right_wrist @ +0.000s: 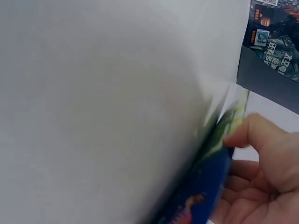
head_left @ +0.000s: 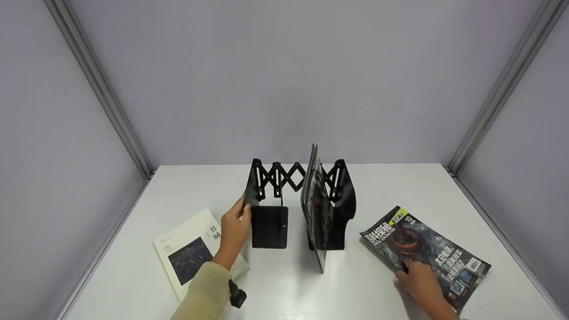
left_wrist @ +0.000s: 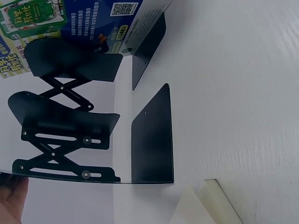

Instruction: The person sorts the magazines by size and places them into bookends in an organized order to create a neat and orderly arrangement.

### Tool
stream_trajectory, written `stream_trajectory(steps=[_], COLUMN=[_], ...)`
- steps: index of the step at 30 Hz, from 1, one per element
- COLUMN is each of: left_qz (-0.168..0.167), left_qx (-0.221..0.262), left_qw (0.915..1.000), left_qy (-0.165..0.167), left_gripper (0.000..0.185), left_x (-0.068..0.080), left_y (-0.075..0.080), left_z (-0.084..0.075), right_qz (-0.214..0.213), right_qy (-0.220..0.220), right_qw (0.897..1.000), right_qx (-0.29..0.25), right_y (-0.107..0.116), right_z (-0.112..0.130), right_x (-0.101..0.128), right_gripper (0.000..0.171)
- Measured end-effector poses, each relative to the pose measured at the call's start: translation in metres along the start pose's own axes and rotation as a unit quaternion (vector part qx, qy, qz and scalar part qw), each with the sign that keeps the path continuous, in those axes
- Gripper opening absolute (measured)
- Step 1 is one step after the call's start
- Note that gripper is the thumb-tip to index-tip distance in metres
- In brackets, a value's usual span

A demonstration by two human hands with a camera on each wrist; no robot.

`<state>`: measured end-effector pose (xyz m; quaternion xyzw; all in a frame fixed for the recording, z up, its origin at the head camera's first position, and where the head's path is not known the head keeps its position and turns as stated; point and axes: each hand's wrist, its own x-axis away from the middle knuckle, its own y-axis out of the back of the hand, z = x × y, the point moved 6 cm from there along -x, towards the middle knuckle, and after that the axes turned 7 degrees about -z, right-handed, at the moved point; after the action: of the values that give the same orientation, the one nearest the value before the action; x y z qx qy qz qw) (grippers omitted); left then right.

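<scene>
A black expandable book rack (head_left: pixel 293 178) with a crisscross back stands mid-table. My left hand (head_left: pixel 234 229) holds its left end panel (head_left: pixel 252 184), and fingers (left_wrist: pixel 13 196) show at that panel's outer side in the left wrist view. Several thin magazines (head_left: pixel 318 209) stand upright against the rack's right part, their blue back cover (left_wrist: pixel 100 23) facing the left wrist camera. On the right lies a magazine (head_left: pixel 438 253) with a dark cover. My right hand (head_left: pixel 420 282) grips its edge, thumb on one side and fingers on the other; the blue and green side (right_wrist: pixel 201 182) is blurred in the right wrist view.
A white book (head_left: pixel 189 255) with a dark picture lies at the left, partly behind my left forearm. The rack's flat base plate (head_left: pixel 270 226) rests between the left hand and the standing magazines. A pale back wall (head_left: pixel 289 89) and side walls enclose the white table (head_left: pixel 284 284).
</scene>
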<state>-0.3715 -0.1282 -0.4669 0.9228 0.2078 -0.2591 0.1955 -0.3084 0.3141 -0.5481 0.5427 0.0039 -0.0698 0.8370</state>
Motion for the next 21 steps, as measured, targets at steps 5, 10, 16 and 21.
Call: stream_trajectory(steps=[5, 10, 16, 21], left_qz=[0.001, 0.008, 0.011, 0.012], left_qx=[-0.003, -0.001, -0.001, -0.002], left_qw=[1.0000, 0.9998, 0.9999, 0.9997], left_qy=[0.001, 0.018, 0.011, 0.020], left_gripper=[0.038, 0.039, 0.039, 0.039], left_x=[0.000, 0.000, 0.000, 0.001], left_y=[0.000, 0.000, 0.000, 0.000], left_z=[-0.001, -0.001, -0.002, -0.001], right_qz=[-0.042, -0.047, -0.094, -0.119], right_qy=[-0.005, -0.033, -0.047, -0.066], right_qw=[0.999, 0.998, 0.993, 0.988], right_qx=[-0.001, -0.022, -0.044, -0.067], right_y=[0.008, 0.014, 0.025, 0.032], right_z=[-0.003, -0.008, -0.009, -0.011], right_x=[0.004, 0.006, 0.012, 0.016], right_gripper=[0.033, 0.029, 0.024, 0.024])
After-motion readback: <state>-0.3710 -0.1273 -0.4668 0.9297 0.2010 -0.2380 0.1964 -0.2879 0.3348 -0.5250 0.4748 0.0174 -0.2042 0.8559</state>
